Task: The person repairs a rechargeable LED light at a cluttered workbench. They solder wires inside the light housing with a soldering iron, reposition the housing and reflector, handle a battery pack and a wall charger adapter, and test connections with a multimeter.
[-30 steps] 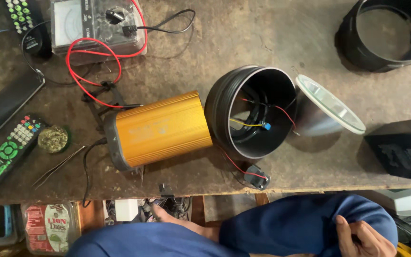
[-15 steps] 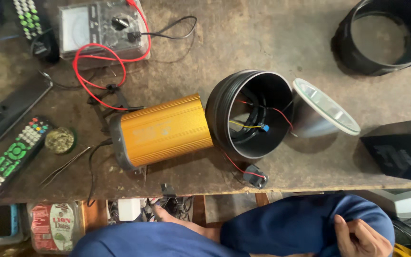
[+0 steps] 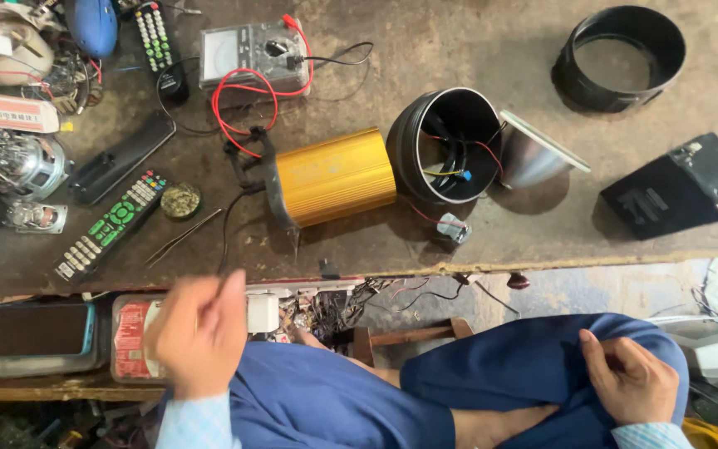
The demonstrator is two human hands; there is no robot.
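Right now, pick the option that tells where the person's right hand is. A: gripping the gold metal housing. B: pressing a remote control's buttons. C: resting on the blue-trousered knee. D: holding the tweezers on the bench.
C: the right hand lies on the blue trouser knee, below the bench edge and apart from the gold housing, the tweezers and the remote control up on the bench.

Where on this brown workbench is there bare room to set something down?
Bare top lies between the black plastic ring, the silver cone reflector and the black box-shaped battery, and along the front edge below the gold ribbed metal cylinder. The left end, around the remotes and analogue meter, is crowded.
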